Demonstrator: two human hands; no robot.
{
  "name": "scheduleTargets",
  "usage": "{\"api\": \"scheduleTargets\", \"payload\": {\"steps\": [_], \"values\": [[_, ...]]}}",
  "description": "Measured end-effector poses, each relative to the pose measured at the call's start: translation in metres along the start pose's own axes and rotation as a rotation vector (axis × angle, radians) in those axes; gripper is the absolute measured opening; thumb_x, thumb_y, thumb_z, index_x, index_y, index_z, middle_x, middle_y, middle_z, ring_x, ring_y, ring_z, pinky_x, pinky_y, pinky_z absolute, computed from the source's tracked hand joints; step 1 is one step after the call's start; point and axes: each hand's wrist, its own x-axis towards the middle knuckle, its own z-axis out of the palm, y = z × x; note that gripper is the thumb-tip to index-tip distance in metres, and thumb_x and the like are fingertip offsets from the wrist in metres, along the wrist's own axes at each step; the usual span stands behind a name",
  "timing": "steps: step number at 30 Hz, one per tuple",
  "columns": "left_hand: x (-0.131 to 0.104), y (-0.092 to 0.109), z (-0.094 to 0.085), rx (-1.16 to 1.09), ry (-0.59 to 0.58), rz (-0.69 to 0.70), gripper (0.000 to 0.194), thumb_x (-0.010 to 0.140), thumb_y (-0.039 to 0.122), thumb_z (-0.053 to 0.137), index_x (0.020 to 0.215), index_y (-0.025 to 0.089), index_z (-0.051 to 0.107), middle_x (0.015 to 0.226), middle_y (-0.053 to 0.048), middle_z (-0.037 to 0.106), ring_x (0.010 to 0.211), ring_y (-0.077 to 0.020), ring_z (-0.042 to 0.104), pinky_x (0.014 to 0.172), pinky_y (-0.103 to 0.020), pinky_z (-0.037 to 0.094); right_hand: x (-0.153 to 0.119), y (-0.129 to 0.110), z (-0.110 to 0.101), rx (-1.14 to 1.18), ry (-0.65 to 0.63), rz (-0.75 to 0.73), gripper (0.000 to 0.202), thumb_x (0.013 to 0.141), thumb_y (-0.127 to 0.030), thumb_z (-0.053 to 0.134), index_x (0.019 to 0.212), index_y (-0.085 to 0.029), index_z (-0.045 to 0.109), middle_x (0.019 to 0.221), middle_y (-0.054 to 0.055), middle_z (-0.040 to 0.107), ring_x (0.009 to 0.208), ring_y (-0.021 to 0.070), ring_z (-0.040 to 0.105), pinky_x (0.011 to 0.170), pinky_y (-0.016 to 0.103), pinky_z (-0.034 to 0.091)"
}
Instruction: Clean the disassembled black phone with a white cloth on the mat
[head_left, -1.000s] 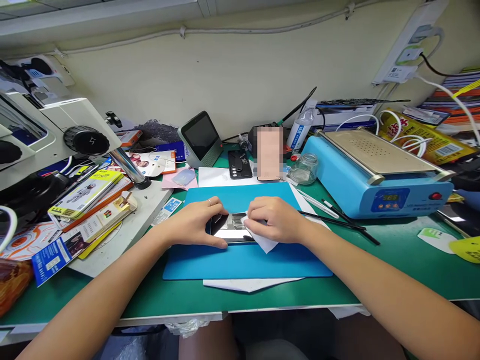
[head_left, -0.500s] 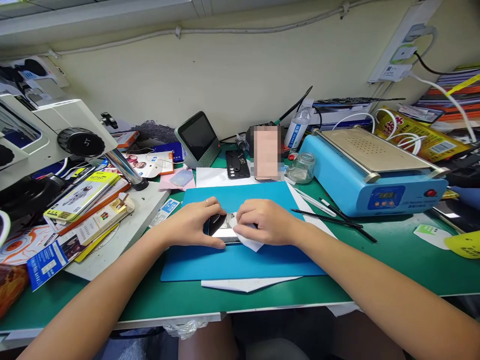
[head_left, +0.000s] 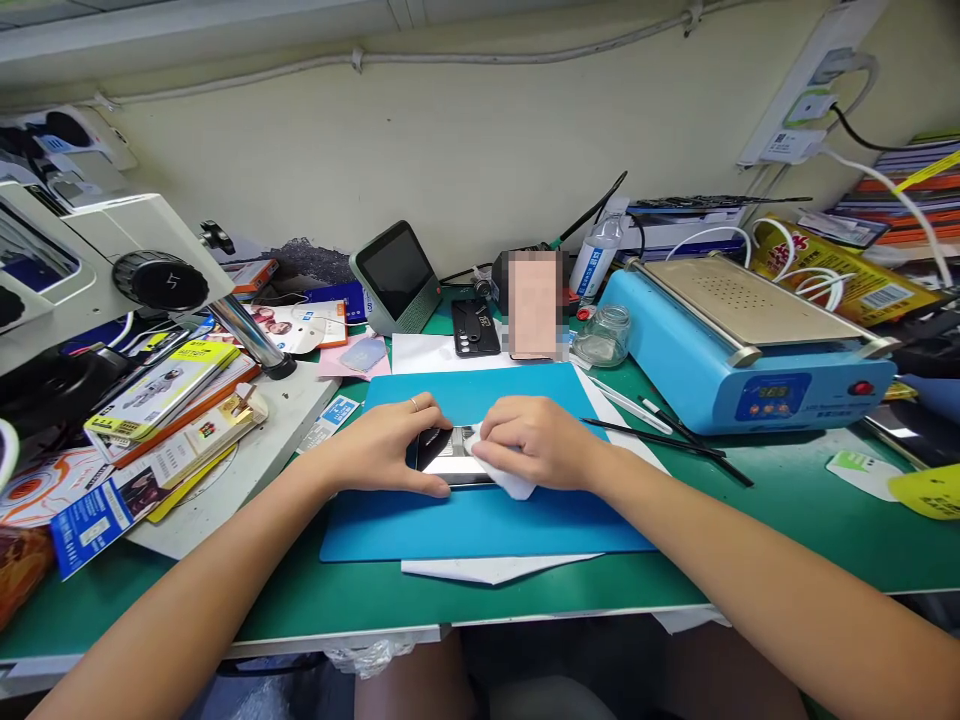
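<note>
A flat phone-like device (head_left: pixel 457 462) with a black rim and a shiny silver-grey surface lies on a blue mat (head_left: pixel 420 525). My left hand (head_left: pixel 394 445) grips its left end, thumb along the near edge and fingers at the far edge. In my right hand (head_left: pixel 536 445) is a white wipe (head_left: pixel 511 482), bunched under closed fingers and pressed against the device's right part. That part is hidden by the hand and the wipe.
Beyond the mat stand a black phone (head_left: pixel 475 328), a glass jar (head_left: pixel 602 336) and a smart display (head_left: pixel 396 278). Black tweezers-like tools (head_left: pixel 675 438) lie right, before a blue heating machine (head_left: pixel 757 345). A microscope stand (head_left: pixel 161 255) and stacked boxes (head_left: pixel 172 390) occupy the left.
My right hand has slid slightly right with the wipe, uncovering a bit more of the device's surface. My left hand keeps its hold in the same place.
</note>
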Motion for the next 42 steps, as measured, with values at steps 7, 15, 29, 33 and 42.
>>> {"api": "scheduleTargets", "payload": {"steps": [7,15,29,33,42], "values": [[-0.001,0.001,-0.001,0.0,0.021,0.003,0.067,0.076,0.069,0.072,0.123,0.023,0.059,0.107,-0.003,0.057,0.086,-0.0198,0.06,0.07,-0.029,0.043,-0.002,0.002,-0.003,-0.026,0.009,-0.001,0.044,0.103,-0.031,0.05,0.065,-0.017,0.068,0.076,0.006,0.072,0.073,0.0161,0.062,0.07,0.029,0.044],[-0.001,0.0,0.0,0.004,0.02,0.006,0.067,0.077,0.07,0.071,0.124,0.024,0.059,0.108,-0.003,0.057,0.086,-0.0193,0.06,0.07,-0.029,0.043,-0.003,0.007,-0.006,-0.005,-0.012,-0.009,0.04,0.102,-0.029,0.052,0.068,-0.017,0.069,0.082,0.006,0.073,0.077,0.0165,0.064,0.071,0.029,0.046],[-0.001,-0.001,0.0,0.005,0.009,0.0,0.067,0.077,0.07,0.071,0.124,0.023,0.058,0.109,-0.004,0.057,0.086,-0.0199,0.061,0.07,-0.028,0.043,-0.003,0.008,-0.008,-0.003,-0.107,-0.048,0.022,0.097,-0.028,0.058,0.081,-0.017,0.069,0.089,0.006,0.068,0.084,0.0187,0.059,0.078,0.032,0.044],[-0.001,-0.001,0.0,0.007,0.014,0.005,0.066,0.077,0.071,0.071,0.122,0.023,0.059,0.109,-0.004,0.057,0.088,-0.0204,0.06,0.071,-0.029,0.043,-0.001,0.006,-0.01,-0.005,-0.188,-0.081,0.012,0.096,-0.023,0.059,0.091,-0.018,0.069,0.096,0.006,0.067,0.088,0.0194,0.057,0.082,0.034,0.042],[-0.001,0.001,-0.002,0.013,0.006,0.006,0.065,0.078,0.07,0.07,0.123,0.023,0.059,0.109,-0.004,0.056,0.087,-0.0201,0.06,0.071,-0.028,0.043,-0.003,0.008,-0.01,-0.017,-0.172,-0.086,0.012,0.097,-0.023,0.059,0.089,-0.019,0.068,0.096,0.005,0.066,0.09,0.0195,0.058,0.089,0.036,0.04]]}}
